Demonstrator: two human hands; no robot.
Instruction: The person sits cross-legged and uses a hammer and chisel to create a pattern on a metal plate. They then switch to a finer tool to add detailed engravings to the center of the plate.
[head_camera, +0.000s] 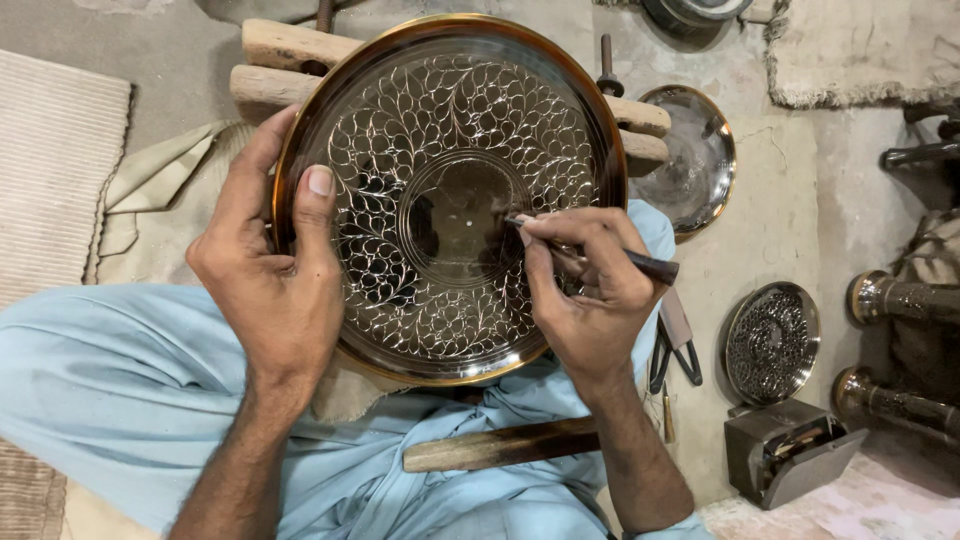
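Note:
A large round metal plate (450, 110) with a dark centre and a fine engraved leaf pattern rests tilted on my lap and on wooden bars (290, 45) behind it. My left hand (270, 270) grips its left rim, thumb lying on the patterned face. My right hand (590, 290) holds a thin dark engraving tool (650, 265) like a pen, its tip touching the plate just right of the plain central disc. The lower right rim of the plate is hidden under my right hand.
A small shiny dish (695, 160) lies right of the plate, a small engraved dish (772, 342) lower right, above a dark metal box (790, 450). A wooden handle (500, 445) lies across my lap. Dark pliers (675, 355) lie beside my right wrist. Metal vessels (900, 300) stand far right.

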